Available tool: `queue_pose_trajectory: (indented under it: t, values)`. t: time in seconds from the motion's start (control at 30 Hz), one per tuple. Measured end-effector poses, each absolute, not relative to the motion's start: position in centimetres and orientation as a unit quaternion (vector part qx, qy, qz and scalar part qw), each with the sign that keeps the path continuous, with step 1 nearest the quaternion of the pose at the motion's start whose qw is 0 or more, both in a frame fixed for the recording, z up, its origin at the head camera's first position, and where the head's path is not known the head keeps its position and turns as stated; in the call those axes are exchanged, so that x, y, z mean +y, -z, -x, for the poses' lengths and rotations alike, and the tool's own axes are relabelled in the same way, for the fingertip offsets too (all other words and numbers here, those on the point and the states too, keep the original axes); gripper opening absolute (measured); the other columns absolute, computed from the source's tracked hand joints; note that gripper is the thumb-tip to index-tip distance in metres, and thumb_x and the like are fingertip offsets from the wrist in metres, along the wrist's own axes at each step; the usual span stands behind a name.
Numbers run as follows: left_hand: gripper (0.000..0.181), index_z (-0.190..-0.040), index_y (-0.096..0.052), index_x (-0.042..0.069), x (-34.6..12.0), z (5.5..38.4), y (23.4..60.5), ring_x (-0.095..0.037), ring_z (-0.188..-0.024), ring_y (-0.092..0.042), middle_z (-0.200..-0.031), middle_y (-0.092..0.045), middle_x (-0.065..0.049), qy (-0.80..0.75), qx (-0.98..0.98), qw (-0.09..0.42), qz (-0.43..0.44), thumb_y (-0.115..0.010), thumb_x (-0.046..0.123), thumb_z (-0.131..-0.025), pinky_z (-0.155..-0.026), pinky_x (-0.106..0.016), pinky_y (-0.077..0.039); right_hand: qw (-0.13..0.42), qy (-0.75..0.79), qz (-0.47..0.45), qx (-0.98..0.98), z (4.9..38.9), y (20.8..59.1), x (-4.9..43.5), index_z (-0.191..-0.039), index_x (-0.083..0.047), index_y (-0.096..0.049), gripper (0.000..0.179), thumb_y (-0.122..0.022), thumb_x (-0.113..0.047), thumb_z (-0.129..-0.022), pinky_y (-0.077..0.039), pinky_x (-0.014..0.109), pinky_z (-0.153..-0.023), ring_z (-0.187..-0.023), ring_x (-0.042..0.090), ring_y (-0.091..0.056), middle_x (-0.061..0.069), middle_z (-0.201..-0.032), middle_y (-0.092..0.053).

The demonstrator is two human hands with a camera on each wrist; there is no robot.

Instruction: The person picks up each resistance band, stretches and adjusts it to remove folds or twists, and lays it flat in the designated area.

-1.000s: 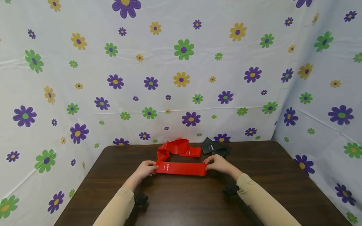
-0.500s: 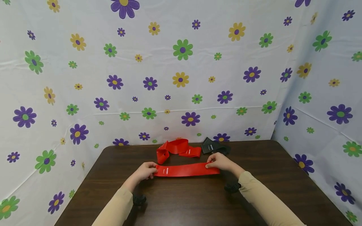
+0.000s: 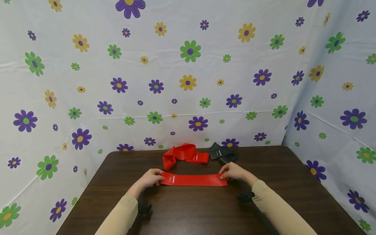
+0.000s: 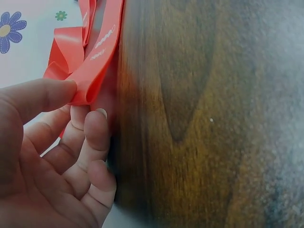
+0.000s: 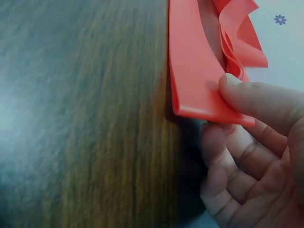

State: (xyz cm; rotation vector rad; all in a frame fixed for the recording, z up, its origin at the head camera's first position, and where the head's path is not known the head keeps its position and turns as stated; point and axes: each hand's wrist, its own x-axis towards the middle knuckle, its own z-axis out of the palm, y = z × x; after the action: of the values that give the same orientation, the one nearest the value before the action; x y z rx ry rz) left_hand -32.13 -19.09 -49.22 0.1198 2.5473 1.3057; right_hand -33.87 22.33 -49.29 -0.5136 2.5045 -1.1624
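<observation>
A red resistance band (image 3: 194,180), flat and stretched out left to right, lies low over the table between both hands. My left hand (image 3: 150,178) pinches its left end, near the white print; in the left wrist view the thumb presses on the folded loop (image 4: 88,83) with the fingers beneath. At the other end my right hand (image 3: 234,172) pinches the upper corner between thumb and fingers. The right wrist view shows the band's folded edge (image 5: 194,85) as two layers.
Behind the held band lie more red band material (image 3: 183,152), twisted and looped, and a dark grey band (image 3: 218,152) to its right. The dark wooden table (image 3: 188,212) ends at a flower-printed white sheet (image 3: 173,71) at the back.
My right hand has moved right along the band to its far end. The band now spans wider and flatter, its right end further right. The left hand has barely shifted.
</observation>
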Motion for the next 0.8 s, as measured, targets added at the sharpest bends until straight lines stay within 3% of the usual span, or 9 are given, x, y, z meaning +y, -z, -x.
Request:
queue_pose_trajectory:
  t: [0.47, 0.8]
  values:
    - [0.014, -0.099, -0.068, 0.006, -18.8, 32.3, 49.1, -0.018, -0.058, -0.056, -0.075, -0.061, -0.004, -0.436, 0.889, 0.134, -0.038, -0.067, 0.014, -0.087, -0.049, -0.025, -0.037, 0.207, 0.423, 0.114, 0.875, 32.8, 49.2, 23.4, -0.096, -0.005, -0.071, 0.019, -0.074, -0.018, -0.083, -0.04, 0.024, -0.046, -0.056, 0.015, -0.059, 0.003, -0.072, -0.065]
    - [0.018, -0.103, -0.069, 0.006, -18.6, 32.4, 49.1, -0.018, -0.057, -0.057, -0.072, -0.061, -0.003, -0.432, 0.892, 0.124, -0.037, -0.067, 0.017, -0.089, -0.048, -0.026, -0.038, 0.2, 0.465, 0.1, 0.857, 31.9, 49.6, 23.5, -0.093, -0.001, -0.07, 0.015, -0.073, -0.01, -0.082, -0.048, 0.025, -0.045, -0.053, 0.013, -0.061, 0.006, -0.072, -0.068]
